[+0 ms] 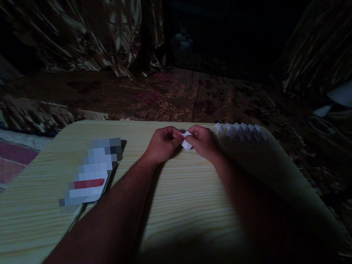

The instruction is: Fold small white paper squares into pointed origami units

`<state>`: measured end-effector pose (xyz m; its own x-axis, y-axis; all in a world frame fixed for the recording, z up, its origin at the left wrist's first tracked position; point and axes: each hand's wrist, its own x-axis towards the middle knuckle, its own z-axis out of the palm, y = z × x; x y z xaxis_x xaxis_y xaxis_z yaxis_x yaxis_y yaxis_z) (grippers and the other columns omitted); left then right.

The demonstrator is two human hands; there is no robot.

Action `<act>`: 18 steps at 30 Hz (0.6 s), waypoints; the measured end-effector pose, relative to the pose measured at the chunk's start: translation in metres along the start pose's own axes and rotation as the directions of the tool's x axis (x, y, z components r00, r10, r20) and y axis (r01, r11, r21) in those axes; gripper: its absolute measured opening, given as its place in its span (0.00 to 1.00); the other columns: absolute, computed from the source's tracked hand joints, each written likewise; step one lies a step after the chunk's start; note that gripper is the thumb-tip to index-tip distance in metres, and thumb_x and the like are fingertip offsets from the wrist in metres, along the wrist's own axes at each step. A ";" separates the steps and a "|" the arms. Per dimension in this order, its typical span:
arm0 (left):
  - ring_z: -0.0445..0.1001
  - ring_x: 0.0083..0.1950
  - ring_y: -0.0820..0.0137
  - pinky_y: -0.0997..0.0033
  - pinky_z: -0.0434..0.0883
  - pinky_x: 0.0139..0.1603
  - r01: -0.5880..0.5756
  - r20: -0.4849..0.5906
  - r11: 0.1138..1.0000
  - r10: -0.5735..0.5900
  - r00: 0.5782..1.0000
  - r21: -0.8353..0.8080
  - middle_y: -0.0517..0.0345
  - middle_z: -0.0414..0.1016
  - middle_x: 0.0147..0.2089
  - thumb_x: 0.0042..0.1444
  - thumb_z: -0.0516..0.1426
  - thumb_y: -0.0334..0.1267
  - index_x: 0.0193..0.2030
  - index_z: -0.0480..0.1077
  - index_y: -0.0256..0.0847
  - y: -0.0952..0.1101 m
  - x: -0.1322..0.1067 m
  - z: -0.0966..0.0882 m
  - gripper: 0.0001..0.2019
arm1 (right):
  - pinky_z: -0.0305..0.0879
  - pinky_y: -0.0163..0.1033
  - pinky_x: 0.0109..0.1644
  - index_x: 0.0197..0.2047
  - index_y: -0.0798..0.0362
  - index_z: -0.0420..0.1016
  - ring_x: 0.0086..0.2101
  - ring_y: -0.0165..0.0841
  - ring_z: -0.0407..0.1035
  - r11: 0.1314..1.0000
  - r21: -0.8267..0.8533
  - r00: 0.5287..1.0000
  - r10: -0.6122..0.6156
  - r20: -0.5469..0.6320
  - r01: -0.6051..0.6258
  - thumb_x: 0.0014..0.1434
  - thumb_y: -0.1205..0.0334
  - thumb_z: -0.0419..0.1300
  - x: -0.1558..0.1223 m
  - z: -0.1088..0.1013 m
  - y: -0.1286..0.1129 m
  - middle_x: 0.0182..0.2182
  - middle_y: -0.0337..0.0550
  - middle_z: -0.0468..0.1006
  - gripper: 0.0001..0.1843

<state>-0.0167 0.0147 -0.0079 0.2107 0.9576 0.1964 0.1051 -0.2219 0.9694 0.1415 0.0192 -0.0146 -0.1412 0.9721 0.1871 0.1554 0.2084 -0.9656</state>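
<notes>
Between both hands, above the far part of the table, is a small piece of folded white paper point(187, 141) with a pointed lower corner. My left hand point(164, 144) pinches its left side between thumb and fingers. The right side is pinched by my right hand point(203, 140), so the two thumbs nearly meet on the paper. Its upper part is partly hidden by my fingers. To the right of my right hand, several folded white paper stars point(241, 127) stand in rows near the table's far right corner.
A wood-grain table point(184, 203) fills the foreground. On its left lies a flat phone-like device point(94, 196), its screen blurred out, with a cable at its near end. Patterned curtains point(126, 27) hang behind. A striped cloth point(1, 156) is at left, a white lamp-like object point(351, 93) at right.
</notes>
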 end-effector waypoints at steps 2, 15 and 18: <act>0.67 0.27 0.73 0.75 0.65 0.29 -0.006 -0.013 1.000 0.006 1.000 -0.003 0.56 0.73 0.27 0.47 0.61 0.44 0.31 0.72 0.35 0.000 0.000 0.001 0.12 | 0.57 0.31 0.23 0.29 0.54 0.67 0.21 0.26 0.63 1.000 -0.002 1.000 -0.001 -0.006 0.001 0.48 0.58 0.59 0.000 0.001 0.000 0.20 0.34 0.69 0.08; 0.64 0.24 0.76 0.76 0.61 0.26 -0.006 0.054 1.000 0.006 0.999 0.010 0.60 0.70 0.25 0.47 0.60 0.39 0.29 0.72 0.35 -0.002 0.000 0.000 0.08 | 0.57 0.31 0.24 0.28 0.54 0.68 0.21 0.26 0.63 1.000 0.012 1.000 -0.007 -0.005 0.007 0.47 0.58 0.60 0.000 0.000 0.001 0.20 0.34 0.69 0.09; 0.64 0.25 0.76 0.76 0.61 0.26 -0.004 0.056 1.000 0.004 0.998 -0.003 0.59 0.71 0.25 0.46 0.61 0.40 0.29 0.72 0.35 -0.002 0.000 0.000 0.09 | 0.57 0.31 0.23 0.27 0.54 0.68 0.21 0.26 0.63 1.000 0.016 1.000 0.001 -0.012 -0.001 0.47 0.57 0.60 -0.001 0.000 -0.001 0.20 0.35 0.69 0.09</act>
<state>-0.0173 0.0154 -0.0093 0.2653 0.9449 0.1917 0.1016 -0.2251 0.9690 0.1409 0.0184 -0.0140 -0.1297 0.9735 0.1882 0.1402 0.2059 -0.9685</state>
